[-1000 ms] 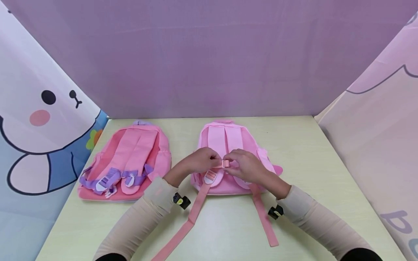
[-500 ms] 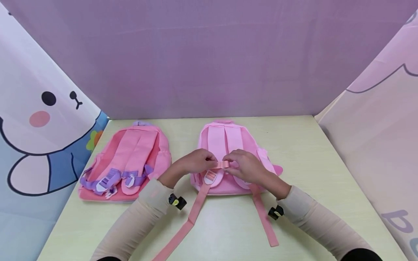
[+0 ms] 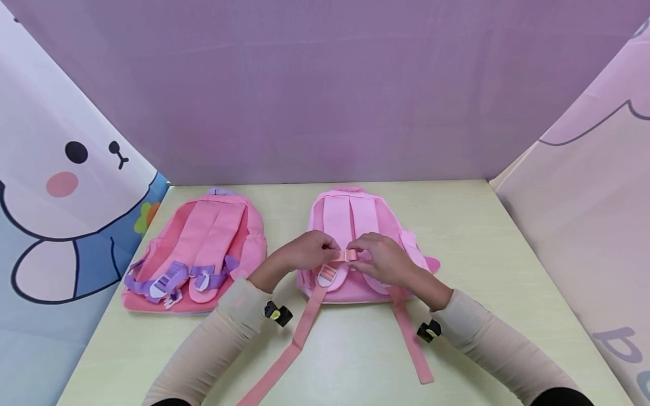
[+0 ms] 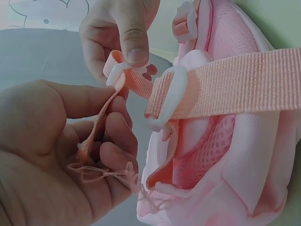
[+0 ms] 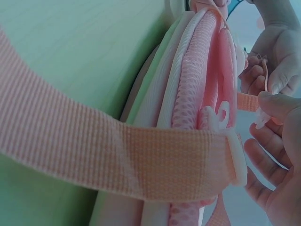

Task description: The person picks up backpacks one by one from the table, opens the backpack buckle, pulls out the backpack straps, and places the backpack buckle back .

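A light pink backpack [image 3: 337, 213] lies on the table with its shoulder straps up. Over its middle, my left hand [image 3: 310, 251] pinches the frayed end of a narrow peach strap [image 4: 98, 118] between thumb and fingers; loose threads hang from it. My right hand [image 3: 384, 257] grips a small white plastic buckle [image 4: 117, 71], through which this strap loops; the thumb lies on the loop. Beside the hands, a white strap adjuster [image 4: 175, 96] carries a wider peach strap. In the right wrist view, my fingers partly hide the buckle.
Left of the pink backpack lies a coral backpack [image 3: 215, 225] with purple straps [image 3: 170, 276]. Two loose peach webbing tails [image 3: 412, 338] trail toward the table's front. A purple cloth wall [image 3: 325, 101] stands behind the table [image 3: 508, 338], with printed cloths at both sides.
My left hand has shifted slightly left and down, then a little back right, exposing more peach strap between the hands. The right hand and both backpacks stay put.
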`<state>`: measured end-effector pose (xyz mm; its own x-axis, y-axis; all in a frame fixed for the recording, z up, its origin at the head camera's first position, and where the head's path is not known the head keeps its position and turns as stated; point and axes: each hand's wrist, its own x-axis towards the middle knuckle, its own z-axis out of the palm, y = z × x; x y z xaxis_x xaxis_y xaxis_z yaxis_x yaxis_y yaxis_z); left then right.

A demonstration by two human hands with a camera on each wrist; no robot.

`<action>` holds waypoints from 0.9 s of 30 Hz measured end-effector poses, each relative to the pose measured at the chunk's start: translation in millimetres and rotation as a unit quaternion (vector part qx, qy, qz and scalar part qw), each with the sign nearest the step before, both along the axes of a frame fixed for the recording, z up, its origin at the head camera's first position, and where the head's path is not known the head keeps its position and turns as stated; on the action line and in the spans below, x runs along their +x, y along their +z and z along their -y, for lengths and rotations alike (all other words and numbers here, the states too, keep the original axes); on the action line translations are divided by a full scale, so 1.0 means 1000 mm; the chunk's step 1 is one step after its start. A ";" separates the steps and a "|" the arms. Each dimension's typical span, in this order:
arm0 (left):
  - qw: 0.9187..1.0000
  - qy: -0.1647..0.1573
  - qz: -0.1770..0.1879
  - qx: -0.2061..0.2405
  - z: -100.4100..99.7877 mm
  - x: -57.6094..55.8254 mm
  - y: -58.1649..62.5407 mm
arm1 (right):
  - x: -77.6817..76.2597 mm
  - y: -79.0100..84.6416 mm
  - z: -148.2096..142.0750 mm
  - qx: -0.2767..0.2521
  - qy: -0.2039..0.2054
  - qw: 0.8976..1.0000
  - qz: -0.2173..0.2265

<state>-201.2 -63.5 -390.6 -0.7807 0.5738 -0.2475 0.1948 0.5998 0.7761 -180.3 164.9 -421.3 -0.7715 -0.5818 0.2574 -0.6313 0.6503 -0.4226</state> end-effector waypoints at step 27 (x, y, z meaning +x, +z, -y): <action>1.000 0.007 -0.015 -0.007 -0.009 0.001 0.000 | 0.001 -0.001 -0.001 -0.001 -0.001 1.000 -0.007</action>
